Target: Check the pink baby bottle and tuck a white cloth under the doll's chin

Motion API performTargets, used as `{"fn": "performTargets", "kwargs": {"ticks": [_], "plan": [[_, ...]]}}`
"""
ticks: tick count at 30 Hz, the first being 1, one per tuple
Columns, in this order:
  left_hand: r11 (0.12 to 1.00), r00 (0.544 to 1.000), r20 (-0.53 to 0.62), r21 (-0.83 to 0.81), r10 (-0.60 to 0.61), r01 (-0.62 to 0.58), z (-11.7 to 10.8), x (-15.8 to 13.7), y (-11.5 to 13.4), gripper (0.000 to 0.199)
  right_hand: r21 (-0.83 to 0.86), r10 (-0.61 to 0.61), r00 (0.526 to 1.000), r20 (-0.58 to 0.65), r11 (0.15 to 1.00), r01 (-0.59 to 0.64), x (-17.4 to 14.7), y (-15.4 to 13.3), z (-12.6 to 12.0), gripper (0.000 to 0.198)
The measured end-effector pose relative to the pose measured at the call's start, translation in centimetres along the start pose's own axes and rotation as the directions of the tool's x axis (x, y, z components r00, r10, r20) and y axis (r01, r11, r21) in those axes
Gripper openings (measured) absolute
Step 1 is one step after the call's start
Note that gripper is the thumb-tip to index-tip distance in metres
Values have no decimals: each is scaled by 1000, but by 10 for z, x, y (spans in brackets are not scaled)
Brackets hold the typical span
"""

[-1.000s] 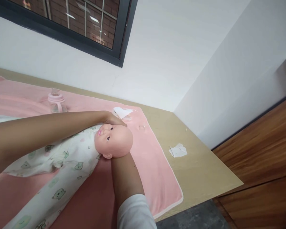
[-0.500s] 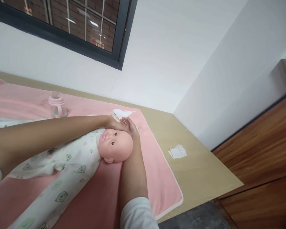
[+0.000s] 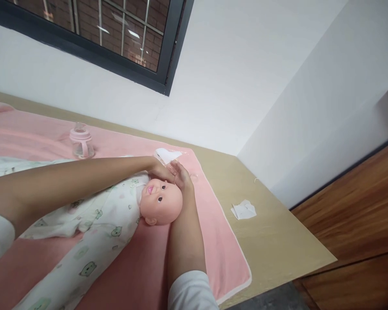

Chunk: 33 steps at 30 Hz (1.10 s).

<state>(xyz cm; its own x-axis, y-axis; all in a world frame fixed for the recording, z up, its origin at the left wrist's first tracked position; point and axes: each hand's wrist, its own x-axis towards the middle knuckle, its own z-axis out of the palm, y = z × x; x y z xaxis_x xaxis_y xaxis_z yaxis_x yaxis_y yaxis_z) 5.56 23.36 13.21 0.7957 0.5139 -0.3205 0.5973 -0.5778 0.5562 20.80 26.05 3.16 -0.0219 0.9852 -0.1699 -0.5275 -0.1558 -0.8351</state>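
A bald baby doll (image 3: 161,202) in a white onesie with green bear prints lies on its back on a pink blanket (image 3: 226,258), head to the right. My left hand (image 3: 161,170) reaches across its body to the far side of the head; its fingers are mostly hidden there. Under the doll's head runs my right forearm, the head leaning on it. My right hand (image 3: 182,175) comes up behind the head with fingers loosely stretched, meeting the left fingertips. Just beyond both hands lies a white piece with clear plastic (image 3: 168,155).
A pink-lidded baby bottle (image 3: 81,142) stands upright on the blanket at the far left. On the wooden tabletop (image 3: 278,241) to the right lies a folded white tissue (image 3: 244,209). A white wall and dark-framed window (image 3: 170,51) border the back.
The view has shifted slightly, so everything sits a little further right. Both hands stay at the doll's head, the right fingers slightly more upright; the doll's face shows a little more.
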Motion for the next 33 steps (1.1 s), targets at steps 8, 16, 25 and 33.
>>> {"fn": "performTargets", "kwargs": {"ticks": [8, 16, 25, 33], "plan": [[948, 946, -309, 258, -100, 184, -22, -29, -5, 36, 70, -29, 994, 108, 997, 22, 6, 3, 2, 17], [942, 788, -598, 158, -149, 297, -24, -96, -4, 44, 1, -88, 995, 49, 996, 88, 1, -8, -4, 20], [982, 668, -730, -22, -143, 186, -9, -143, -5, 49, -530, -142, 989, -34, 842, 103, -36, -48, -9, 23], [996, 732, -678, -16, -71, 82, 0, -145, -4, 44, -785, -339, 920, 196, 508, 354, -64, -94, 40, 32]]}}
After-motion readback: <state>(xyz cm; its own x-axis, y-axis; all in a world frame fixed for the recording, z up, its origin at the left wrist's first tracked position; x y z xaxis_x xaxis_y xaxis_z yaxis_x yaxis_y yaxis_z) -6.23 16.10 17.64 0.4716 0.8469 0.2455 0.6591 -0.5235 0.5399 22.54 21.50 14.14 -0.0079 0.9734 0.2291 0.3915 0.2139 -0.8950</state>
